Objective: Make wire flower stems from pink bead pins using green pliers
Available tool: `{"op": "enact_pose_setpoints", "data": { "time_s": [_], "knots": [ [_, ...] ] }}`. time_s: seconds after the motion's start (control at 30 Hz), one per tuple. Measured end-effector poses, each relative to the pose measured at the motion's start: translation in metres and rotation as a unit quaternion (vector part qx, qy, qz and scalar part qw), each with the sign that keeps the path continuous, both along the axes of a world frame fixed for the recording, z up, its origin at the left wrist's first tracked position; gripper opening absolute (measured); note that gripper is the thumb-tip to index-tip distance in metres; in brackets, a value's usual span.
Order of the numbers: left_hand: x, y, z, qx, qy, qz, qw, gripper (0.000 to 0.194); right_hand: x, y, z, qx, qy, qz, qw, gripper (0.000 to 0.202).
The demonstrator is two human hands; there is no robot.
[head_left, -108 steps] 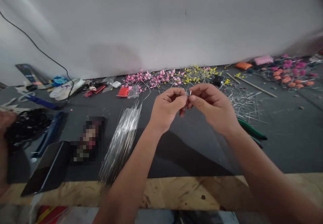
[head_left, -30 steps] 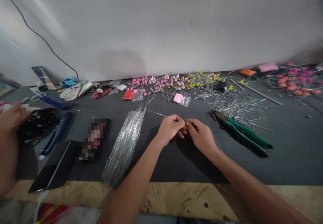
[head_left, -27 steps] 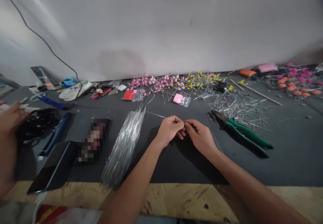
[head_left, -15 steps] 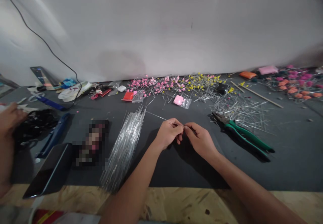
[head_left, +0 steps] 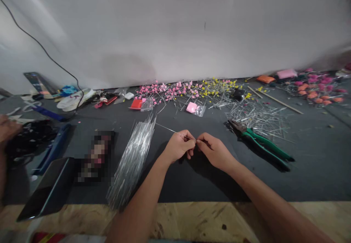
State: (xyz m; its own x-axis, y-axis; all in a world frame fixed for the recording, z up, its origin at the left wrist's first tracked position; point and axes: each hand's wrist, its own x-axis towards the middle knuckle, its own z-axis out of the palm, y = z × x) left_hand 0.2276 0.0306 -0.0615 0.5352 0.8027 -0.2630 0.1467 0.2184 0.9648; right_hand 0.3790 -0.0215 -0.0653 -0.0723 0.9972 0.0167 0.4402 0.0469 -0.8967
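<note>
Between my two hands runs a thin silver wire [head_left: 168, 128], its far end slanting up to the left. My left hand [head_left: 181, 145] is closed, pinching the wire between thumb and fingers. Close beside it, my right hand [head_left: 212, 148] pinches at the wire's near end; what lies between those fingertips is too small to make out. To the left lies a bundle of straight silver wires [head_left: 134, 159]. Pliers with green and black handles [head_left: 260, 144] rest to the right. A pink clay packet [head_left: 192, 107] sits beyond my hands.
Along the wall lie wires tipped with pink bits [head_left: 170, 90] and yellow bits [head_left: 219, 87]. Loose wires [head_left: 257, 117] spread behind the pliers. Orange and magenta pieces [head_left: 315, 89] are at far right. A phone [head_left: 46, 188] lies left; another person's hand [head_left: 9, 128] is at the left edge.
The whole view has shifted slightly, so things sit a little further left. Both hands keep their pinch on the wire, with little change in pose.
</note>
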Motion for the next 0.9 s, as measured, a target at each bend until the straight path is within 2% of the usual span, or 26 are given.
{"op": "enact_pose_setpoints", "data": {
  "time_s": [0.2,0.4,0.63,0.9],
  "knots": [
    [0.0014,0.0011,-0.0046,0.005,-0.003,-0.014,1.000,0.003,0.0072,0.0054,-0.0019,0.006,-0.020,0.036,0.999,0.017],
    [0.0020,-0.0007,-0.0047,0.007,-0.010,-0.015,1.000,0.004,0.0083,0.0049,-0.0041,-0.011,0.001,0.052,0.999,0.018],
    [0.0023,-0.0029,-0.0043,0.014,-0.009,-0.018,1.000,0.005,0.0096,0.0057,-0.0092,-0.069,0.083,0.066,0.992,0.017],
    [0.0071,-0.0061,-0.0033,0.009,-0.019,-0.001,1.000,0.006,0.0105,0.0087,-0.0104,-0.130,0.222,0.088,0.962,0.015]
  ]
}}
